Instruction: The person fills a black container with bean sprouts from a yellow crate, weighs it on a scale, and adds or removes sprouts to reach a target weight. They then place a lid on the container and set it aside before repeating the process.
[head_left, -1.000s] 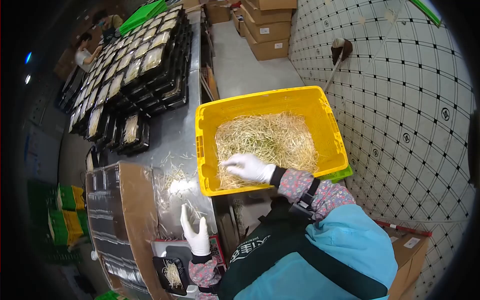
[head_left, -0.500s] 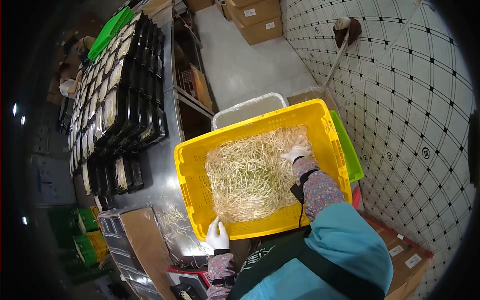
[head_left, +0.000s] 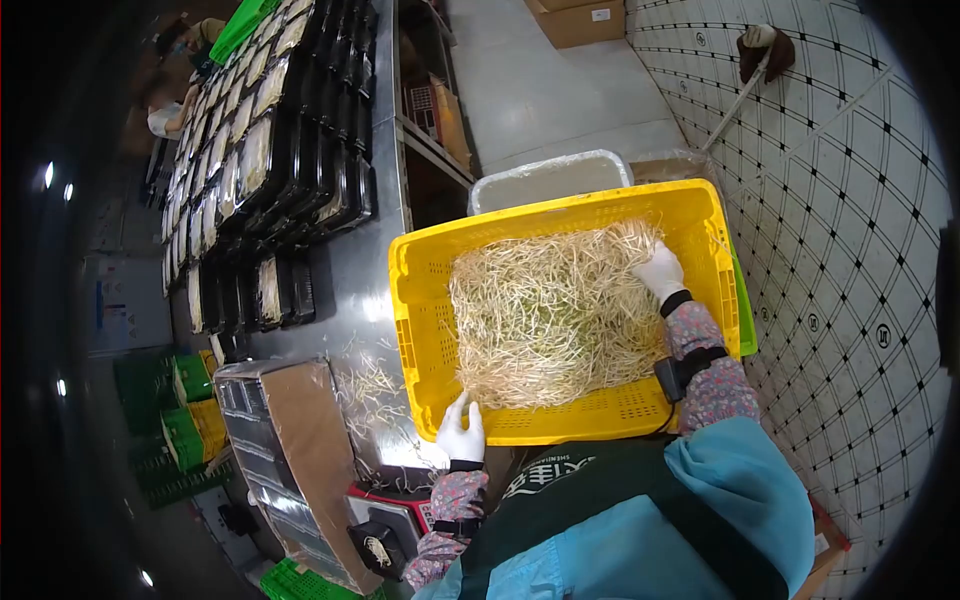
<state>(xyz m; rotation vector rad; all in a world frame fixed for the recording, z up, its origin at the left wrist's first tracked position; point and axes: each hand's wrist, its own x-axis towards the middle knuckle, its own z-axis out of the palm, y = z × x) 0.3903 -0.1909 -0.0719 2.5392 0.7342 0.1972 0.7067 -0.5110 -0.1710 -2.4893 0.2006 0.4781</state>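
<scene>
A yellow plastic crate (head_left: pixel 570 208) holds a wide mat of pale bean sprouts (head_left: pixel 540 320) with a greenish patch near the middle. My left hand (head_left: pixel 461 434), in a white glove, grips the crate's rim at the near left corner, thumb toward the inside. At the crate's right side, my gloved right hand (head_left: pixel 660 274) is closed on the edge of the sprouts; its fingertips are partly buried among the strands.
Stacked black trays of sprouts (head_left: pixel 260 170) fill the metal table (head_left: pixel 350 250) at left. Loose sprouts (head_left: pixel 368 395) lie beside the crate. A carton (head_left: pixel 310 430) of black trays and a red-edged scale (head_left: pixel 400 510) stand near my left arm. Two people work beyond the stacks.
My right hand has gone from lying spread on the sprouts to closing at their right edge, where the strands now bunch up. My left hand stays at the rim. The camera view has shifted.
</scene>
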